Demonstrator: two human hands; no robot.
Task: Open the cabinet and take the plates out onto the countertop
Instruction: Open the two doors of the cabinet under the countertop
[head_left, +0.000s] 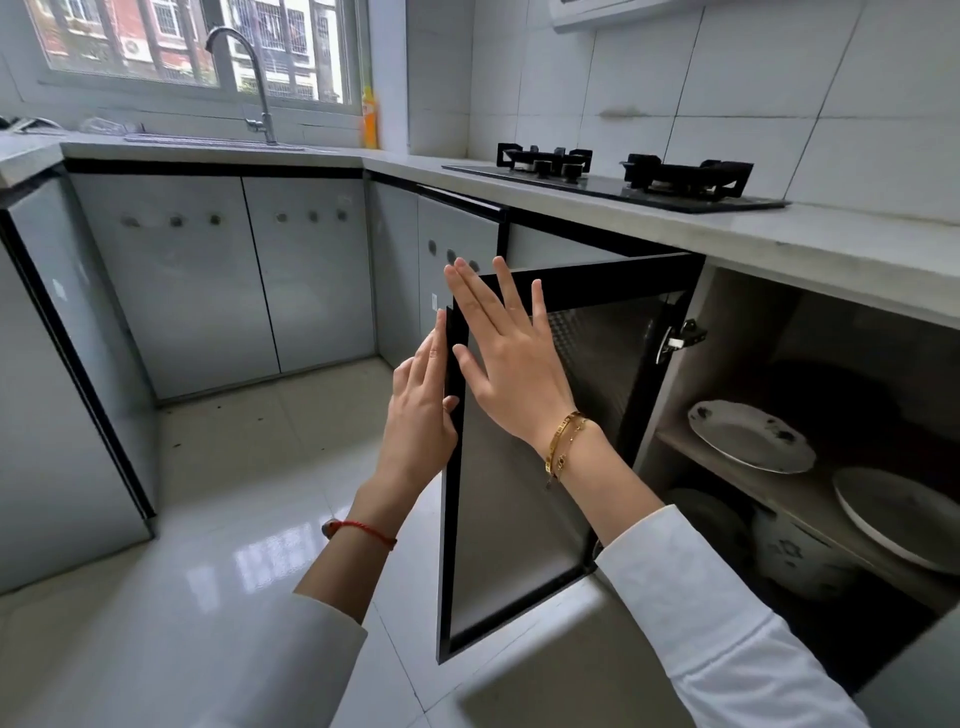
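Cabinet door (519, 467) open; your left hand (423, 410) and right hand (506, 358) flat on it, fingers straight. Two plates (750, 436) on shelf (810, 501), lower right.

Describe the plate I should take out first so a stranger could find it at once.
Start at the gas stove on the countertop; below it the cabinet door stands open. On the shelf inside lie two plates. Take the left plate, nearer the hinge, with dark markings on its rim.
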